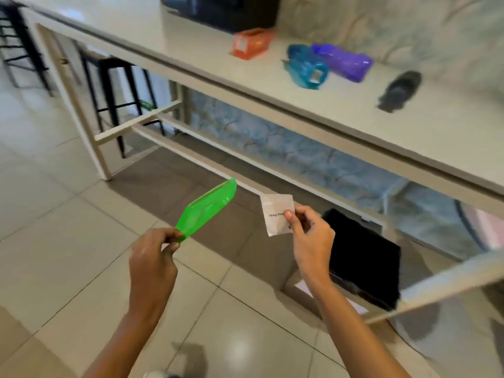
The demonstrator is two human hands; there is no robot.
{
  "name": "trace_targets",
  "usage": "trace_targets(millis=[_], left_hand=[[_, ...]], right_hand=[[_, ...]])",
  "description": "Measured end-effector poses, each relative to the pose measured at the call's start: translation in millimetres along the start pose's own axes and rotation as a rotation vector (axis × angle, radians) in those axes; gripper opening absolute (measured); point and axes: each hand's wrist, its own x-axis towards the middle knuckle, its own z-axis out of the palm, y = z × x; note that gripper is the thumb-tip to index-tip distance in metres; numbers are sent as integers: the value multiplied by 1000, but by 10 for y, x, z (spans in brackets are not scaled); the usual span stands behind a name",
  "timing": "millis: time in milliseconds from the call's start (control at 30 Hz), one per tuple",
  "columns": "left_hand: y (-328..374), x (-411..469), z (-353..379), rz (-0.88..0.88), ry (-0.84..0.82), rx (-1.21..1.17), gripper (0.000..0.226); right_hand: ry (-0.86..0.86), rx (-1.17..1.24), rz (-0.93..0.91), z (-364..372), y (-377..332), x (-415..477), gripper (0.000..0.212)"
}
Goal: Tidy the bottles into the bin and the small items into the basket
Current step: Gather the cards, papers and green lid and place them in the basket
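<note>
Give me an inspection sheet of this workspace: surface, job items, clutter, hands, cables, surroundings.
Surface: white table, motion-blurred.
Job's things: orange pack, blue bottle and purple bottle lying touching, and a dark item, all on the table; green piece and sachet held above the floor; black container under the table.
Clutter: black box at the table's back.
Grippers: left hand pinches the green piece; right hand pinches the sachet.
Cables: nothing seen.
Surroundings: tiled floor, black stool, marbled wall.
</note>
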Motion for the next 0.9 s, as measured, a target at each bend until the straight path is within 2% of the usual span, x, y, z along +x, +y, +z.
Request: trace_targets(millis=[133,333,767,900], left_hand=[[804,-310,322,122,-15,-128,26],[1862,-843,827,235,-141,-289,29],[3700,-1297,2216,442,-576,-604,39],[4193,-1432,2765,565,-717,-666,40]], right_hand=[[146,-40,6,-1045,135,-241,5],[388,-97,39,-2393,332,-597,8],[919,-231,241,-4238,1063,-825,6],[1082,-301,266,-4718,1298,-720,9]])
